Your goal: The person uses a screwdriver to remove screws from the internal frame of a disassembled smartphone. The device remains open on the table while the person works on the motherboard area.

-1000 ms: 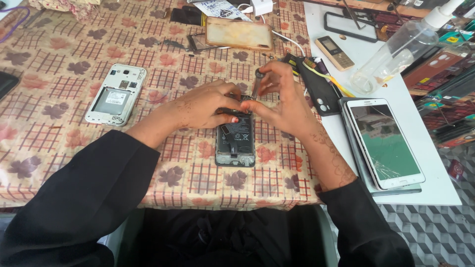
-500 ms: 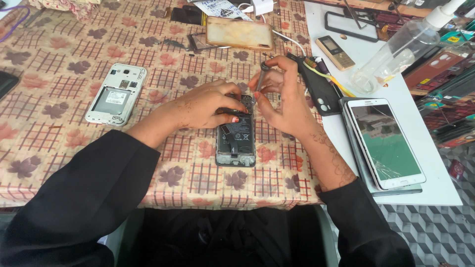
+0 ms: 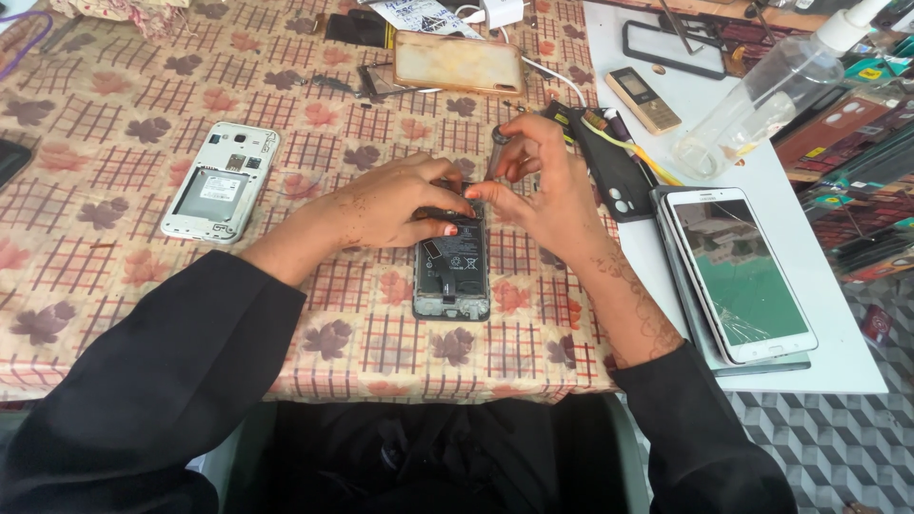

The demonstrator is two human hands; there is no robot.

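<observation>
A phone repair bench

Opened phones (image 3: 452, 271) and (image 3: 219, 181) lie on a leaf-patterned tablecloth (image 3: 114, 114), with a cracked-screen handset (image 3: 743, 271), spare cases (image 3: 614, 167), a spray bottle (image 3: 762, 95) and a keypad phone (image 3: 644, 99) alongside.
</observation>
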